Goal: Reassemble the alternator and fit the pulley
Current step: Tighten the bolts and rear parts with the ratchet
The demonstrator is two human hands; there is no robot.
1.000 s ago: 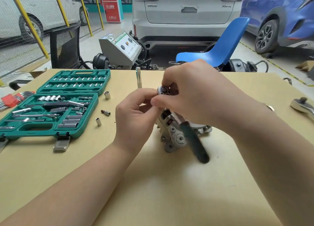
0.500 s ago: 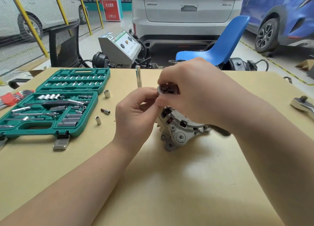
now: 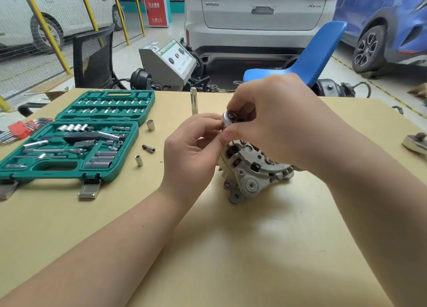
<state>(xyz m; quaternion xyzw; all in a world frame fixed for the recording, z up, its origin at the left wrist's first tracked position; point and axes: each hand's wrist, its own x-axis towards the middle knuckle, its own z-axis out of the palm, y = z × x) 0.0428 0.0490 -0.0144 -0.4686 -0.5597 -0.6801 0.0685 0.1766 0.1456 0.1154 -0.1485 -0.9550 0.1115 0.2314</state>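
Observation:
A grey cast alternator point(image 3: 251, 170) stands tilted on the table's middle, copper windings showing through its slots. Above it sits the chrome head of a ratchet point(image 3: 229, 118). My right hand point(image 3: 277, 117) is closed over that head from above and right, and the handle is hidden behind it. My left hand point(image 3: 191, 151) comes in from the left, its thumb and fingertips pinched against the ratchet head's underside. Whatever lies between the head and the alternator is covered by my fingers. I cannot pick out a pulley.
An open green socket case point(image 3: 69, 175) lies at the left, hex keys point(image 3: 18, 131) beyond it. Loose sockets point(image 3: 150, 124) point(image 3: 138, 160) and a bit point(image 3: 148, 148) lie between case and hands. An extension bar point(image 3: 193, 100) stands upright behind. A second ratchet point(image 3: 416, 141) rests at the right edge.
The ratchet's dark handle, which pointed toward me in front of the alternator, has swung round to the right and out of sight behind my right hand. Both hands stay on the head.

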